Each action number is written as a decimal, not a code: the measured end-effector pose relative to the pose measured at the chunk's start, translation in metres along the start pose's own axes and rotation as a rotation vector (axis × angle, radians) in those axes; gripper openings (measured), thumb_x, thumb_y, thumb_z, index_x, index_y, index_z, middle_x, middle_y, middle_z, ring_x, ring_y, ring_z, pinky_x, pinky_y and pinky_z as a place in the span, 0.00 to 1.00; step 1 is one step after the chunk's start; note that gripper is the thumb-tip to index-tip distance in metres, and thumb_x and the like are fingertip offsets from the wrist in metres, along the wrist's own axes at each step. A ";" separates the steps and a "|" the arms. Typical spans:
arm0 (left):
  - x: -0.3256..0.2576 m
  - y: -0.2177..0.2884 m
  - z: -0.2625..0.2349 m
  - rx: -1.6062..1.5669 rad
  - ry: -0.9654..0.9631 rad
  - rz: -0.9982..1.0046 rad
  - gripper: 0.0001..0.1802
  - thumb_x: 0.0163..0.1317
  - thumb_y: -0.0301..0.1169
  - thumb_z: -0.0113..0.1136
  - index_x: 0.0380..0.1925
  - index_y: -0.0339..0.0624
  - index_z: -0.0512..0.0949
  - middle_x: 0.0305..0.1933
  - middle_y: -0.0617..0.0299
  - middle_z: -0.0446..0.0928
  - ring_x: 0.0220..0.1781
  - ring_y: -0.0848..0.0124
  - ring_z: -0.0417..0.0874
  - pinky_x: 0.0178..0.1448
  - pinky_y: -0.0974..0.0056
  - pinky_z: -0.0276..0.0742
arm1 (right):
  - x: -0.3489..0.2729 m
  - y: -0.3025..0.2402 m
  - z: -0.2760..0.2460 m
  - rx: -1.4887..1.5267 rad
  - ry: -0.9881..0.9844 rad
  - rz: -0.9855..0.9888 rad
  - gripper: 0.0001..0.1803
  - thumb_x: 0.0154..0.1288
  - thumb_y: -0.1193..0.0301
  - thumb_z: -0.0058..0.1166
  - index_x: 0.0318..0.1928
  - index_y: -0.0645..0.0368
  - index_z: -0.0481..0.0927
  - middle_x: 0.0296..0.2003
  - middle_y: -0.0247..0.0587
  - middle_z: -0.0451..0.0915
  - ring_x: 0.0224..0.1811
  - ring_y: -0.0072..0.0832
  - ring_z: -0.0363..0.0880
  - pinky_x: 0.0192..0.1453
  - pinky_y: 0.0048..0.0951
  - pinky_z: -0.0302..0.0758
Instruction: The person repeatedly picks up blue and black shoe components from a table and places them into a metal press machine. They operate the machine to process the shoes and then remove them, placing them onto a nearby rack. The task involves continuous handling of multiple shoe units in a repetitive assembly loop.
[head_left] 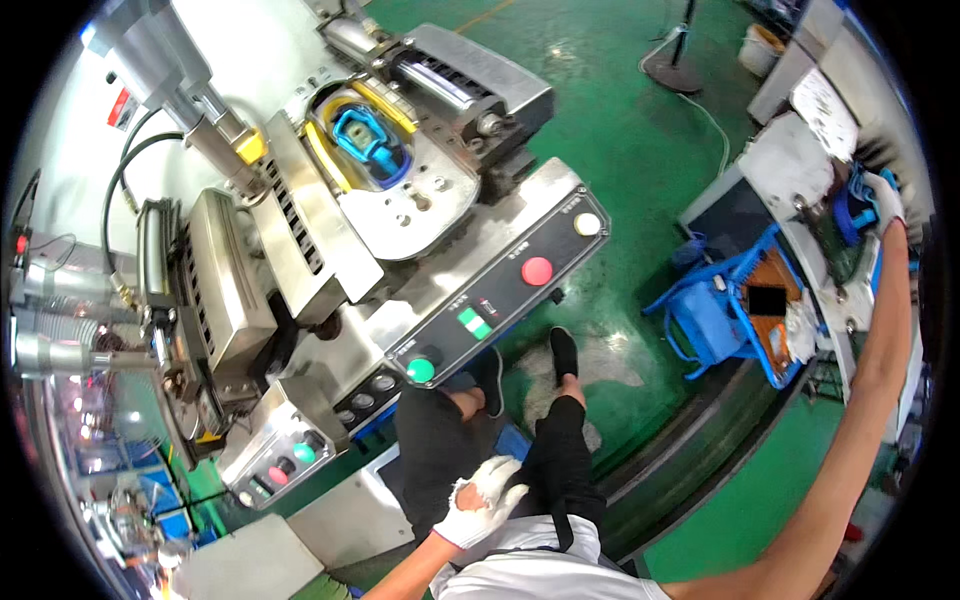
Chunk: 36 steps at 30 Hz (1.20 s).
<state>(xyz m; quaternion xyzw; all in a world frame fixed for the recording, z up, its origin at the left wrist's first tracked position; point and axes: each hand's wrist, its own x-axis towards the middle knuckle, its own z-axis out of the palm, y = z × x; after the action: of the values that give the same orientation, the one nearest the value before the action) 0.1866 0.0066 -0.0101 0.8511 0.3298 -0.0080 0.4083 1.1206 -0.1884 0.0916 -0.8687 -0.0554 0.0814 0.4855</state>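
Note:
My left hand (482, 506), in a white glove torn on its back, is held over my lap with its fingers apart and nothing in them. Far out to the right, my right arm stretches to a workbench. There my gloved right hand (886, 200) closes on a blue strappy piece (858, 190); its fingertips are partly hidden and blurred. A dark blue curved part (850, 222) lies just below that piece. In the machine ahead, a similar light-blue strappy piece (366, 140) sits in an oval mould (405, 215) between yellow strips.
A control panel (450, 300) with green, red and white buttons runs along the machine's front. Thick metal cylinders (165, 60) lean in from the upper left. A blue chair (705, 315) stands before the right workbench (780, 150). A stand base (672, 75) and cable lie on the green floor.

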 end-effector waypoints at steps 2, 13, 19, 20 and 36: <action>0.014 0.004 -0.007 0.000 0.002 -0.004 0.25 0.68 0.36 0.73 0.61 0.38 0.80 0.63 0.47 0.81 0.51 0.54 0.90 0.46 0.57 0.89 | 0.027 0.011 -0.012 0.048 0.083 -0.058 0.34 0.63 0.52 0.71 0.66 0.53 0.84 0.58 0.40 0.83 0.48 0.33 0.84 0.44 0.37 0.81; -0.012 -0.022 -0.021 -0.093 0.092 0.017 0.23 0.73 0.40 0.66 0.61 0.38 0.81 0.62 0.44 0.82 0.64 0.48 0.84 0.66 0.50 0.81 | -0.363 -0.019 0.173 -0.114 0.259 -0.705 0.31 0.84 0.57 0.54 0.72 0.72 0.74 0.69 0.56 0.78 0.70 0.40 0.79 0.76 0.39 0.73; -0.093 -0.050 -0.025 -0.235 0.358 -0.097 0.23 0.75 0.44 0.62 0.61 0.40 0.82 0.63 0.47 0.82 0.66 0.48 0.83 0.69 0.50 0.80 | -0.617 0.006 0.326 0.423 -0.670 -0.254 0.27 0.87 0.68 0.47 0.77 0.70 0.64 0.76 0.62 0.69 0.77 0.51 0.71 0.79 0.51 0.75; -0.109 -0.054 -0.019 -0.251 0.420 -0.139 0.23 0.75 0.44 0.62 0.61 0.41 0.82 0.63 0.47 0.82 0.66 0.48 0.83 0.69 0.49 0.79 | -0.654 0.003 0.342 0.448 -0.816 -0.198 0.27 0.87 0.69 0.46 0.77 0.71 0.63 0.76 0.62 0.68 0.78 0.51 0.70 0.78 0.51 0.75; -0.698 -0.042 0.316 -0.118 1.260 -2.554 0.37 0.77 0.58 0.52 0.70 0.41 0.78 0.72 0.43 0.77 0.75 0.45 0.75 0.76 0.46 0.71 | -0.863 -0.076 0.447 -0.370 -1.793 -0.702 0.27 0.80 0.77 0.56 0.74 0.68 0.70 0.72 0.52 0.77 0.75 0.38 0.76 0.79 0.39 0.72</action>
<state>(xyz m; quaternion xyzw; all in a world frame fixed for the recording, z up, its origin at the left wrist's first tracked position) -0.3028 -0.5835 -0.0524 -0.1823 0.9813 0.0227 -0.0573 0.1853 0.0725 0.0016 -0.4814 -0.6707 0.5522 0.1163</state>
